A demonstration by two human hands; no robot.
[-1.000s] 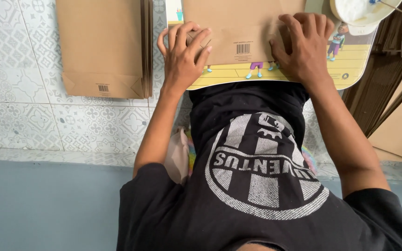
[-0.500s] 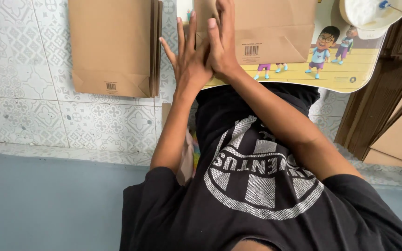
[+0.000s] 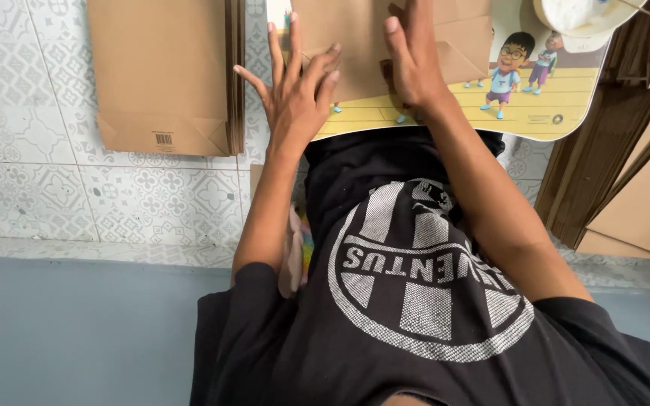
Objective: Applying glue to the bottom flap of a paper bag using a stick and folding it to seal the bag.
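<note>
Both hands have spread apart since earlier: left hand (image 3: 295, 94) lies flat, fingers splayed, on the brown paper bag (image 3: 362, 45) on the cartoon-printed bench (image 3: 536, 113); right hand (image 3: 415, 53) presses it, fingers together

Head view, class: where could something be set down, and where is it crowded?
Bare tiled floor lies below and left of the stacked paper bags. The yellow lap board is crowded: both hands, left hand and right hand, press a brown bag; more bags fill the right.
</note>
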